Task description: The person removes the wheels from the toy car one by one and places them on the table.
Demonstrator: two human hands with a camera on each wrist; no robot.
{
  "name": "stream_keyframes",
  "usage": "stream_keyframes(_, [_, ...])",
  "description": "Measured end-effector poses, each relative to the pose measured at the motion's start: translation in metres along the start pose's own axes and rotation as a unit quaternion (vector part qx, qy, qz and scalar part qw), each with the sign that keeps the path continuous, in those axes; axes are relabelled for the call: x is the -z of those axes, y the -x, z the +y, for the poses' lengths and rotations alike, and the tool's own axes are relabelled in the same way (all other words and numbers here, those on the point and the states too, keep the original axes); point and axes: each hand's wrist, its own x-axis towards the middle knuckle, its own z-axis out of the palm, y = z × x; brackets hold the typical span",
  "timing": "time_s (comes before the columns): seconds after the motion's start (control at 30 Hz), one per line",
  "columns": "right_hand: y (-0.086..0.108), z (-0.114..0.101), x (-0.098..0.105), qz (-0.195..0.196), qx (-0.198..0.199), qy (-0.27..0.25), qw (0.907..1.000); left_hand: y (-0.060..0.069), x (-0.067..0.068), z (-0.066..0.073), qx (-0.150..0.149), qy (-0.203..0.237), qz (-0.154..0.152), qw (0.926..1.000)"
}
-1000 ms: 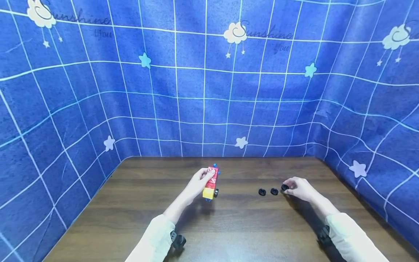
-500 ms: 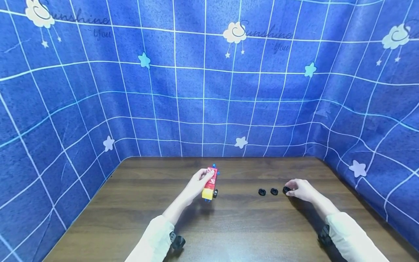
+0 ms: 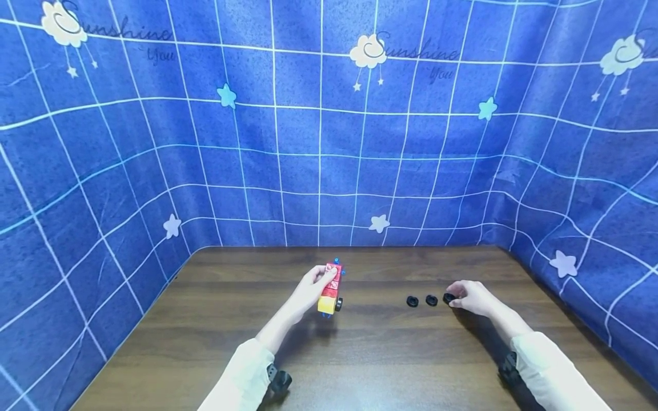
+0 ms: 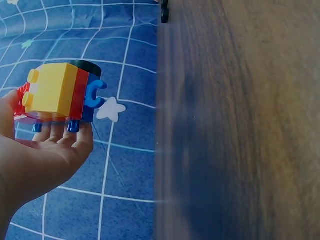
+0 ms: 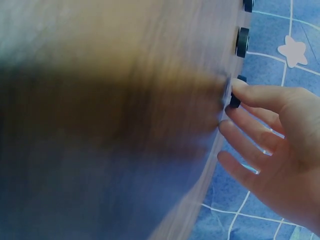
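And there was the left hand (image 3: 311,285), out over the middle of the table, gripping a toy car (image 3: 333,288) with its thumb across the red studded top and its fingers underneath! The car was held up off the wood, its yellow block (image 3: 326,304) toward the person, a black wheel (image 3: 339,304) on the right side at that near end, and blue pegs jutting out at the far end. The left wrist view gave a fine look at the blue hook (image 4: 94,94) on the near end, curving outward past the red layer.

Over on the right, the right hand (image 3: 474,298) had a loose wheel (image 3: 448,298) pinched between thumb and forefinger, the other fingers spread loosely below! Whether that wheel touched the table or sat just above it was hard to tell. Right alongside came the middle wheel (image 3: 431,300), then the leftmost wheel (image 3: 412,301), both lying flat on the brown table (image 3: 370,359), between the two hands. Behind it all hung the blue gridded cloth (image 3: 298,171).
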Motion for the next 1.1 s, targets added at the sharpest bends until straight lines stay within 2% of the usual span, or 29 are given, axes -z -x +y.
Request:
stream_keyframes(0.43, [0.001,-0.001,0.000,0.002,0.005,0.002,1.0000,0.001,-0.001,0.002,-0.006,-0.004,0.004,1.0000])
stream_keyframes(0.57, [0.001,-0.001,0.001,0.010,0.003,0.000,0.9999,-0.008,0.001,-0.011,-0.008,-0.013,0.011,0.9998])
stream_keyframes(0.7, [0.001,-0.003,0.004,0.018,0.010,0.001,0.9998,-0.017,0.001,-0.025,-0.006,0.005,0.012,0.9999])
stream_keyframes(0.93, [0.002,-0.009,0.006,0.017,0.010,0.007,0.9998,-0.018,0.001,-0.027,-0.009,0.036,0.009,0.9993])
stream_keyframes(1.1, [0.002,-0.012,0.006,0.025,0.005,0.004,0.9997,-0.019,0.000,-0.026,0.002,0.029,0.020,0.9994])
